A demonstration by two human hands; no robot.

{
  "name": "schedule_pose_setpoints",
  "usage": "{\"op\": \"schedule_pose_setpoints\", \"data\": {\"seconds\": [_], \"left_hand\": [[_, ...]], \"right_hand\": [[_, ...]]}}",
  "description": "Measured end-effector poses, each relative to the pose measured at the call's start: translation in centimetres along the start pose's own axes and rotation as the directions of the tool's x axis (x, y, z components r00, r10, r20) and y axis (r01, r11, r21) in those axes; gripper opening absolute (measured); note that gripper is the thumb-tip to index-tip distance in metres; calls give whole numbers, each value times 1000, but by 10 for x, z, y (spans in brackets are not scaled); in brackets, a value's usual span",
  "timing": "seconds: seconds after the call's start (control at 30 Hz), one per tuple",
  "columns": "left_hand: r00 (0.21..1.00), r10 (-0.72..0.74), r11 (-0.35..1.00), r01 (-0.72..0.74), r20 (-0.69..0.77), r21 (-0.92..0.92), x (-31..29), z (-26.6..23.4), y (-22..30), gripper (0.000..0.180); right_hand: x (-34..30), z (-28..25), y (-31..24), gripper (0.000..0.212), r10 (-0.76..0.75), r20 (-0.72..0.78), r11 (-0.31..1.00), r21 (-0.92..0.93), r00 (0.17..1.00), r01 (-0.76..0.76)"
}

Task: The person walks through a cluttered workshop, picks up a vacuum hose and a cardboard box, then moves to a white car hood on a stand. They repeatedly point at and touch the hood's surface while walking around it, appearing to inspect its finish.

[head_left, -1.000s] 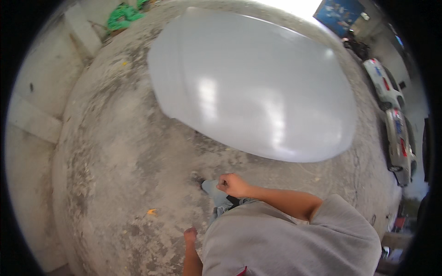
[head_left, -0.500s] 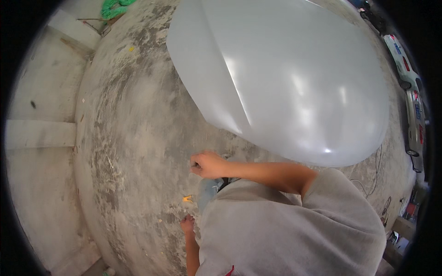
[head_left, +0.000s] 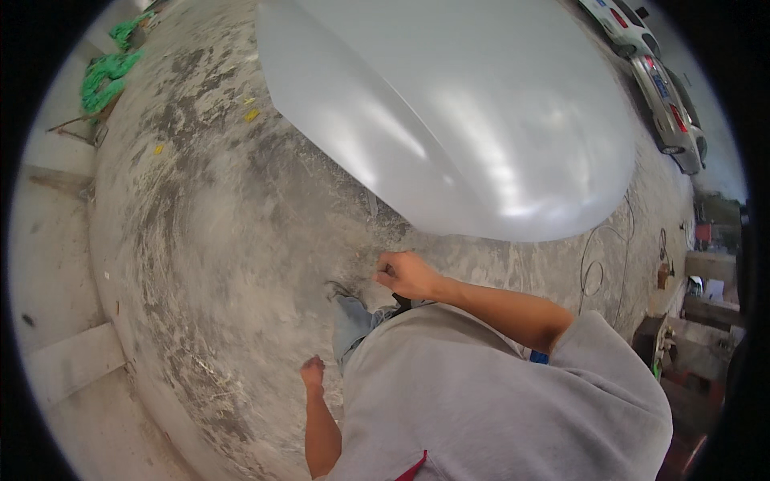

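Observation:
A large silver-grey car hood (head_left: 481,120) fills the upper middle of the view, its surface smooth and shiny. Just below its near edge, apart from it, is my right hand (head_left: 409,275), held in front of my waist. Its fingers curl into a loose fist with a dark hollow, and what they hold, if anything, is hidden. My left hand (head_left: 313,371) hangs lower at my left side over the concrete floor (head_left: 216,264). Those fingers are drawn in, with no object showing in them, and touch nothing.
A pale wall (head_left: 56,280) with ledges runs along the left. Green netting (head_left: 104,80) lies at the far left; yellow scraps (head_left: 253,115) dot the floor. Two parked cars (head_left: 662,100) stand at far right. A thin cable (head_left: 593,276) loops below them, near cluttered shelving (head_left: 698,345).
My view has turned, so the hood sits higher and more to the left. My right hand has shifted right in view, my left slightly up. An orange piece on the floor no longer shows.

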State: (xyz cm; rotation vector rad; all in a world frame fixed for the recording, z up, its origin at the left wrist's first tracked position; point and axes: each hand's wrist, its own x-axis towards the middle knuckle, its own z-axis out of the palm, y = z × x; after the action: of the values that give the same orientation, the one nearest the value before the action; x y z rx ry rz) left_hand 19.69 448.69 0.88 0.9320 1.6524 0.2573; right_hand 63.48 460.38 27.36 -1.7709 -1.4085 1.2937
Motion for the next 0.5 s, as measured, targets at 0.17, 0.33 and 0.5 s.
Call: {"op": "schedule_pose_setpoints", "data": {"seconds": [0.17,0.33,0.5], "left_hand": [[983,-182,968,174,-25,-182,62,-95,82,20],[985,-169,980,170,13,-105,128,-145,152,21],[997,-60,998,58,58,29,186,-126,195,20]], "right_hand": [[18,36,-43,27,28,-67,985,-168,997,-39],[35,41,-76,26,17,-213,993,-108,977,-41],[64,35,-100,23,68,-335,997,49,940,-55]]}}
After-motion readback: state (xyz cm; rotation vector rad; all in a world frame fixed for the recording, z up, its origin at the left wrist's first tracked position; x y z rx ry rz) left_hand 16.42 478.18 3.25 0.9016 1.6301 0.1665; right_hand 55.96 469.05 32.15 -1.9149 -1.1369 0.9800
